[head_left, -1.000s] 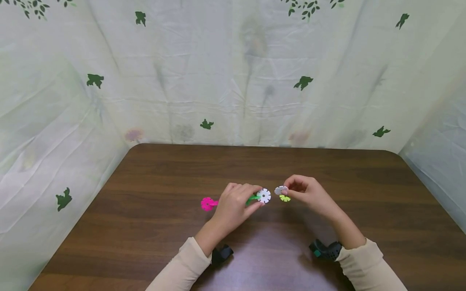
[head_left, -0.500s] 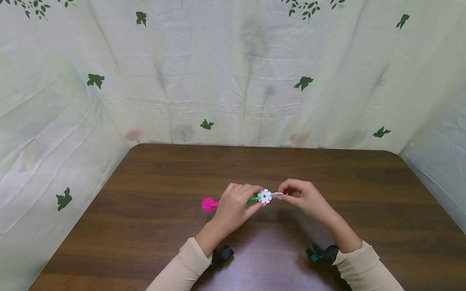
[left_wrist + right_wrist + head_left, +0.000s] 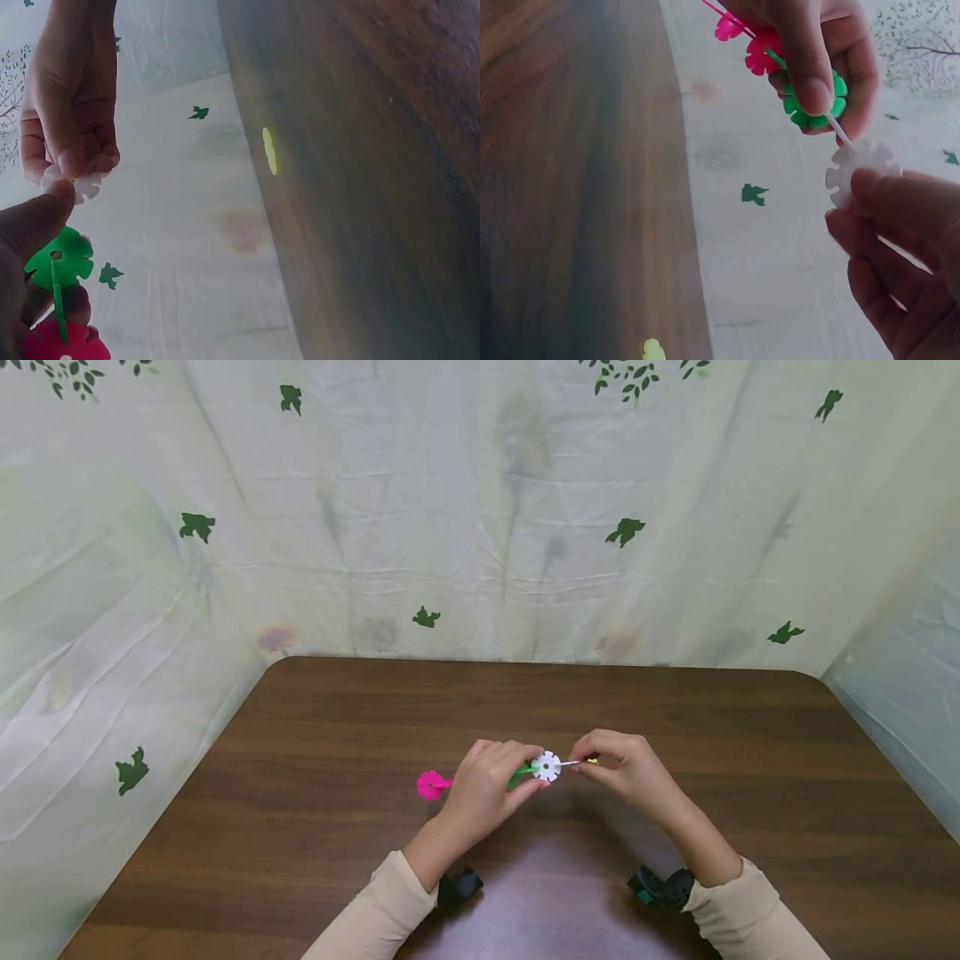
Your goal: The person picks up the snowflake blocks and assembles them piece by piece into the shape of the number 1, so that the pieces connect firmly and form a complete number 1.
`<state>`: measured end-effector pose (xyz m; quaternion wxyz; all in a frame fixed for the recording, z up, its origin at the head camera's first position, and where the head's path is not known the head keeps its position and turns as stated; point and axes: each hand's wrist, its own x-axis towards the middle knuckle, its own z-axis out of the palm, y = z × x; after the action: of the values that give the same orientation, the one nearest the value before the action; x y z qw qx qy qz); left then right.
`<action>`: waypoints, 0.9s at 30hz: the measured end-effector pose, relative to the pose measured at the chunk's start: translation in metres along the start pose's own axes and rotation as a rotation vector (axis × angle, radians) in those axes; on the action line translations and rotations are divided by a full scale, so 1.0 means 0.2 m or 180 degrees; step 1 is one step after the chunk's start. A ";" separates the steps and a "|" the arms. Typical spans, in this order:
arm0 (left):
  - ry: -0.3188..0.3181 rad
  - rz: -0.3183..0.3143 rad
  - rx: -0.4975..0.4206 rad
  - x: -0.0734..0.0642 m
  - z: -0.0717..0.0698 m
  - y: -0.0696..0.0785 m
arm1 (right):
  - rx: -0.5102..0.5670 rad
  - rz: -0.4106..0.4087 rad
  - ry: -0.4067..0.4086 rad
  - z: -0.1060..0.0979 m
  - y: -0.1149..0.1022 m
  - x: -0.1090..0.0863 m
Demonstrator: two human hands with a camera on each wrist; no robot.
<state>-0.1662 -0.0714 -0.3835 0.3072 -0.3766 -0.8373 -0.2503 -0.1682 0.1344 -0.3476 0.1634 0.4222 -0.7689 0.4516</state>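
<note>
My left hand [image 3: 491, 781] grips a chain of notched plastic discs. A pink disc [image 3: 431, 785] sticks out at its left end. Inside the grip sits a green disc [image 3: 61, 259], and a white disc [image 3: 546, 767] shows flat at the right end, between thumb and fingers. My right hand [image 3: 622, 764] pinches a second white disc [image 3: 866, 169] between thumb and fingertips. In the head view that one stands edge-on, its rim right at the first white disc's notched edge. The left hand hides the chain's middle.
A loose yellow disc [image 3: 270, 151] lies on the brown wooden table [image 3: 375, 710], partly behind my right fingers in the head view. A pale curtain [image 3: 465, 510] with green bird shapes stands behind the table. Both wrists wear dark cameras.
My right hand has moved left with the second white disc, bringing it to the first and turning it edge-on. The left hand has barely moved. Right fingers now overlap the yellow disc.
</note>
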 end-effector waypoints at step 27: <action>0.0060 -0.0086 0.0041 0.00 0.00 -0.02 | 0.0067 0.1438 -0.0384 -0.08 0.28 -0.11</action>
<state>-0.1695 -0.0743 -0.3833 0.3142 -0.3609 -0.8410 -0.2526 -0.2013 0.1712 -0.3836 0.0075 0.2673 -0.8475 0.4586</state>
